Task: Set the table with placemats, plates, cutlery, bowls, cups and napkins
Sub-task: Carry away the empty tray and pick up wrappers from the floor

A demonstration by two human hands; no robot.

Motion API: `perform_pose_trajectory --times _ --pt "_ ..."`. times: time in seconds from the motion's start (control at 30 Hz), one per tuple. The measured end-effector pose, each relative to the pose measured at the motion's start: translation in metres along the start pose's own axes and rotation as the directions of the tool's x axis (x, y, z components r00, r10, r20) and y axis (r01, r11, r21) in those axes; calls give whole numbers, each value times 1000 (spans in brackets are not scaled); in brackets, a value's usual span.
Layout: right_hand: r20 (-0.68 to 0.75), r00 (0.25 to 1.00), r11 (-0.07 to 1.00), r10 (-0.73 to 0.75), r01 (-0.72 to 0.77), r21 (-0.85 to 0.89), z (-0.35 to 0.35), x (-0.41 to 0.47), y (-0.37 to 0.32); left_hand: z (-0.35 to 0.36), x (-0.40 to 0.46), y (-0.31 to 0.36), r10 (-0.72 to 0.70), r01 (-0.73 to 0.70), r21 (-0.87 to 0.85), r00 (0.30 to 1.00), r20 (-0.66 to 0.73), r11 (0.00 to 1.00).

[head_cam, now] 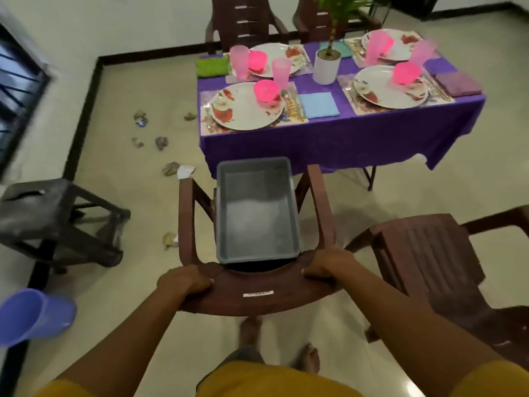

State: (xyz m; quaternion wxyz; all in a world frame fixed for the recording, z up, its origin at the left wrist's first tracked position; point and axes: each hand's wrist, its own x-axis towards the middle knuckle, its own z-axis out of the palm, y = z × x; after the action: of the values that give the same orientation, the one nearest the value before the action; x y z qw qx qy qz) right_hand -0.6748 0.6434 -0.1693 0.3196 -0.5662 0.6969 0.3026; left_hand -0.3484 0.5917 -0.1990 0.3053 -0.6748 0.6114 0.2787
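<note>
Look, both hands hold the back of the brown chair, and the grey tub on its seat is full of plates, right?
Not quite. In the head view both hands, left and right, grip the brown chair, but the grey tub is empty. The plates are on the table.

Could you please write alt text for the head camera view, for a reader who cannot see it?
A person's left hand and right hand grip the back of a brown chair whose seat carries an empty grey tub. Ahead stands a purple-clothed table set with four floral plates, pink bowls, pink cups and napkins around a potted plant.
</note>
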Motion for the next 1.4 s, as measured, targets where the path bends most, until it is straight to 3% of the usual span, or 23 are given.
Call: perform_pose_trajectory --times 0.23,0.53,0.7,0.8,0.87,1.0,1.17,1.4 --pt "-27 999 995 42 -40 89 6 -5 8 12 -1 2 -15 3 -79 989 -148 997" --pt "-19 996 984 83 -79 161 23 -3 32 19 -7 25 44 -60 -70 978 -203 996" --pt "-129 985 976 117 -90 196 27 -5 55 22 -14 46 59 -69 -49 979 -195 996" --pt "-232 971 982 58 -14 188 22 -10 66 28 -27 58 139 -133 43 970 -199 990" --pt "-314 949 991 -15 56 122 24 -18 71 32 -39 65 246 -232 88 943 -226 969" --pt "-499 862 981 -87 162 109 52 -37 72 43 -73 83 513 -520 39 824 -239 853" --pt "-648 752 970 -120 229 86 67 -36 71 67 -107 87 664 -640 211 636 -393 739" --pt "-686 712 963 -150 262 62 57 -36 72 65 -99 95 632 -584 258 642 -434 770"
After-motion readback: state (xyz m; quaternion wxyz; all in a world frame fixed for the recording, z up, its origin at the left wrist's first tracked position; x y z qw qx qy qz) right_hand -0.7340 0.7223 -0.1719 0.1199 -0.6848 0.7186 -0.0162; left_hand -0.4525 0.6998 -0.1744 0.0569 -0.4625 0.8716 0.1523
